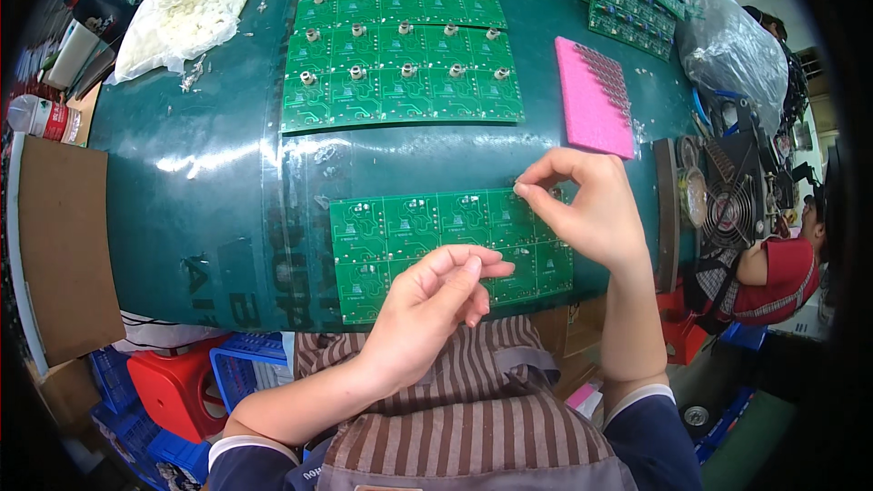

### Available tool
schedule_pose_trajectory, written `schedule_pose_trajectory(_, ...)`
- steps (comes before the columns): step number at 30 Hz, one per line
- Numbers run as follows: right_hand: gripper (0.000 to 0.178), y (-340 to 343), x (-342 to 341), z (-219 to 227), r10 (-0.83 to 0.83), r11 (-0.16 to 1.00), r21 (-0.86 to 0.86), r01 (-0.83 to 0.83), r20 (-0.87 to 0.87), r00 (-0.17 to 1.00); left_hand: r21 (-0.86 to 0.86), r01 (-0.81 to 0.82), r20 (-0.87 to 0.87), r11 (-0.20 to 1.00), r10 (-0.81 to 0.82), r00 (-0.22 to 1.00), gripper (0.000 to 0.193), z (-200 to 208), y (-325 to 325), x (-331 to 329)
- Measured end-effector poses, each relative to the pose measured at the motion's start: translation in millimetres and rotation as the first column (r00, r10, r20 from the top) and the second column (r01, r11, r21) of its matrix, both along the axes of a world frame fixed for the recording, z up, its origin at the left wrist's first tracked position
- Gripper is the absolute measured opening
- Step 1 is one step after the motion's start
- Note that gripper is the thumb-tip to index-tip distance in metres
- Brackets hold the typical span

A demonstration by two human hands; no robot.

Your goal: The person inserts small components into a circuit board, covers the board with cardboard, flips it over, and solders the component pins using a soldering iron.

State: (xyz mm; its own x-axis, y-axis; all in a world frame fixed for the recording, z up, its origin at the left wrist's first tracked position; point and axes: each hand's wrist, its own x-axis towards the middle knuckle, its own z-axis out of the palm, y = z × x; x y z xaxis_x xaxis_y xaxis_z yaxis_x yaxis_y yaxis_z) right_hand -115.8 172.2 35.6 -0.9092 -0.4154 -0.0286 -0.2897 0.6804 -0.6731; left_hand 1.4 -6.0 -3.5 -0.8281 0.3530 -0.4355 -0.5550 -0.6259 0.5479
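Observation:
A green circuit board panel [368,250] lies flat on the table in front of me. Over its far edge, right of the middle, my right hand [587,205] pinches thumb and forefinger together; whatever is between the tips is too small to name. My left hand [432,300] hovers above the near part of the board, its fingers curled and the thumb pressed against them. Anything inside that hand is hidden. Beyond my right hand lies a pink foam block [587,100] with rows of small metal parts [609,77] standing along its right side.
Green panels [400,109] bearing upright metal cylinders lie at the far middle. A bag of whitish small parts [186,14] sits far left, stacked boards [632,14] and a clear plastic bag [732,45] far right. A fan [732,209] stands right, near another person [782,277].

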Motion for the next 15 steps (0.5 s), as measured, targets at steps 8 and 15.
schedule_pose_trajectory(8,0.008,-7.5,-3.9,4.8,0.036,0.996,0.082,-0.041,0.063,0.997,-0.011,-0.055,-0.012,0.998,0.054,0.998,0.024,1.2,2.7,2.0)
schedule_pose_trajectory(15,0.009,-1.1,13.9,-14.5,0.046,0.998,-0.033,-0.052,-0.166,0.985,-0.014,-0.053,-0.008,0.998,0.053,0.999,0.025,3.1,3.0,0.8)
